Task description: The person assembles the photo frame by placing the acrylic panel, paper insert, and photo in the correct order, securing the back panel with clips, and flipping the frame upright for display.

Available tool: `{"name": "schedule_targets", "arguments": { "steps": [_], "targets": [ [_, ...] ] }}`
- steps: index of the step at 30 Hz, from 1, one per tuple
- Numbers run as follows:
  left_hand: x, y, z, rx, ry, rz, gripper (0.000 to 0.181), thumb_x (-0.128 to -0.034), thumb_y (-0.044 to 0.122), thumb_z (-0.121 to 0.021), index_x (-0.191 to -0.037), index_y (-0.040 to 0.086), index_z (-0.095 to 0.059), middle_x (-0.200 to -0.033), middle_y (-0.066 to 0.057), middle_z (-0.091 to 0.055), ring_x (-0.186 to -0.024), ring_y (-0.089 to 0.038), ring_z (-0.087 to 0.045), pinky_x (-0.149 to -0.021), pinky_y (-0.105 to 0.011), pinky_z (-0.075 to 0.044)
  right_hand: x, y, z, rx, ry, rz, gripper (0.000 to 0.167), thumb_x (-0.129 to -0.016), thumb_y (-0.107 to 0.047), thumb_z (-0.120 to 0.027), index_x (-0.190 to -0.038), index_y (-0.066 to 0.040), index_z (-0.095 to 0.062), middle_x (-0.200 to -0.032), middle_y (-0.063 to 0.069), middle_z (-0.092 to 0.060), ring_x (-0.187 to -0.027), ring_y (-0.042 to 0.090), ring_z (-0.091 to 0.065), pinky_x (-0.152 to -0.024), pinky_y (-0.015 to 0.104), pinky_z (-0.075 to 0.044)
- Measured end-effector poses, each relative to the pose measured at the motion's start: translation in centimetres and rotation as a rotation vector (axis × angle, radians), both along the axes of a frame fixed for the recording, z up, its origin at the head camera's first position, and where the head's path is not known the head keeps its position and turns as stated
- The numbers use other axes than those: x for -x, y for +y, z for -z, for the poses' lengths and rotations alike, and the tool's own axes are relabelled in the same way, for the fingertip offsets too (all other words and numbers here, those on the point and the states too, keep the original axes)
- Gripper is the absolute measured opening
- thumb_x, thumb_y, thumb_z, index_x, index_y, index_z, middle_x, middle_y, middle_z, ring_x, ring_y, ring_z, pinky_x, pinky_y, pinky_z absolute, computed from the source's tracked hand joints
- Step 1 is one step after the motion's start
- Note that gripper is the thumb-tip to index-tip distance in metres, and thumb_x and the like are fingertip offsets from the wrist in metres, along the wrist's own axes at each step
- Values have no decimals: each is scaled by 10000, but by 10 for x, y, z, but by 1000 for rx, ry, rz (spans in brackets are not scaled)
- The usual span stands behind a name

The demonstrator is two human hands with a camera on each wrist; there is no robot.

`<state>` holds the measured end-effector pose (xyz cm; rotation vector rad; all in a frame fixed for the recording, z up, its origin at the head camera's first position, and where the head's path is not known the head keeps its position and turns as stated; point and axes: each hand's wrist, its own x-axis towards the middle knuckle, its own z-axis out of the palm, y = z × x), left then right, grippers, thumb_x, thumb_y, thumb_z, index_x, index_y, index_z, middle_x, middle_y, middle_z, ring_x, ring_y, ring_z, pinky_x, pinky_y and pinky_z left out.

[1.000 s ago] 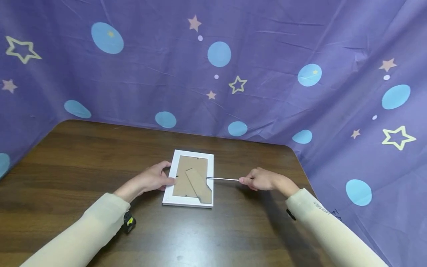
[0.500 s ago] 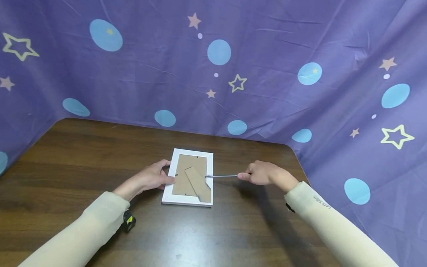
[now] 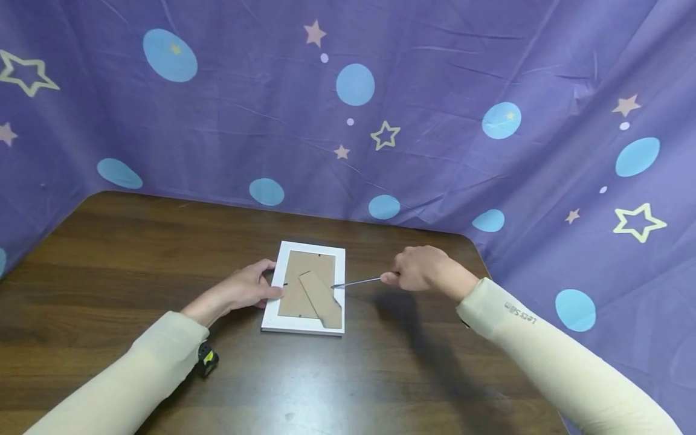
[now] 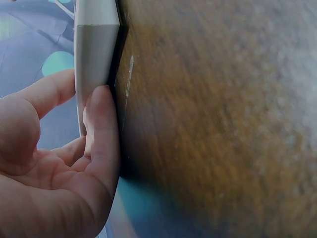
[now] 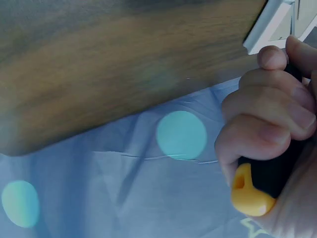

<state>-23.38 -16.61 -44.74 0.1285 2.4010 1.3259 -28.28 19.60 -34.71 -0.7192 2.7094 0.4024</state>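
A white picture frame (image 3: 339, 266) lies back side up on the table, showing its brown backing board (image 3: 307, 302) and a slanted stand leg (image 3: 317, 295). My left hand (image 3: 247, 287) grips its left edge, thumb on top and fingers along the side. In the left wrist view, the frame's thick white side (image 4: 96, 54) is held between thumb and fingers. My right hand (image 3: 418, 269) grips a screwdriver, whose black and yellow handle (image 5: 252, 198) shows in the right wrist view. Its thin metal shaft (image 3: 359, 281) slopes down to the backing's right edge, where the tip touches near a small tab.
The brown wooden table (image 3: 163, 254) extends around the frame. Behind it and on both sides hangs a purple cloth (image 3: 228, 109) with stars and blue dots. A dark wrist device (image 3: 206, 359) sits at my left cuff.
My right hand has risen and shifted slightly left, so the screwdriver's shaft now tilts down toward the frame instead of lying nearly level. The left hand keeps its hold on the frame.
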Motion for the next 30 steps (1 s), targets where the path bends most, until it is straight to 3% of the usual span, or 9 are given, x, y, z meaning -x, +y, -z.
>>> {"name": "schedule_targets", "arguments": {
  "steps": [6, 9, 14, 20, 25, 30],
  "targets": [
    [-1, 0, -1, -7, 16, 7, 806, -971, 188, -763, -1583, -89, -318, -854, -144, -641, -778, -225, -669, -745, -358, -616, -9, -15, -13, -41, 83, -38, 446, -1052, -570, -552, -863, -219, -752, -1026, 41, -748, -999, 295, -733, -716, 546, -604],
    [-1, -1, 0, -10, 14, 0, 805, -970, 188, -768, -1582, -89, -325, -850, -140, -637, -775, -224, -661, -734, -353, -613, -11, -17, -13, -37, 84, -39, 439, -1048, -566, -556, -847, -229, -752, -1029, 34, -748, -989, 284, -732, -693, 530, -597],
    [0, -2, 1, -16, 11, -3, 811, -970, 193, -766, -1589, -86, -321, -852, -132, -642, -780, -214, -669, -744, -348, -616, -1, 1, 1, 48, -48, 28, 472, -1062, -604, -514, -919, -235, -771, -1049, 12, -733, -1042, 255, -703, -857, 515, -585],
    [2, 1, 1, -24, -11, -7, 805, -975, 193, -761, -1597, -68, -321, -883, -135, -658, -807, -207, -685, -776, -343, -623, 5, 26, 28, 203, -223, 111, 599, -1081, -624, -462, -1275, -148, -771, -1269, 32, -733, -1243, 260, -655, -1059, 504, -533],
    [2, 1, 1, -21, -20, -15, 809, -976, 194, -758, -1599, -69, -313, -895, -141, -655, -810, -209, -685, -777, -340, -621, 6, 32, 41, 252, -226, 102, 581, -1088, -608, -462, -1258, -158, -789, -1272, 35, -749, -1250, 249, -667, -1070, 489, -536],
    [2, 0, 1, -2, -20, -20, 815, -983, 210, -756, -1604, -67, -306, -899, -138, -657, -807, -211, -684, -782, -347, -617, 5, 30, 46, 249, -187, 62, 564, -1094, -594, -460, -1211, -165, -807, -1195, 13, -771, -1188, 228, -693, -1050, 479, -547]
  ]
}}
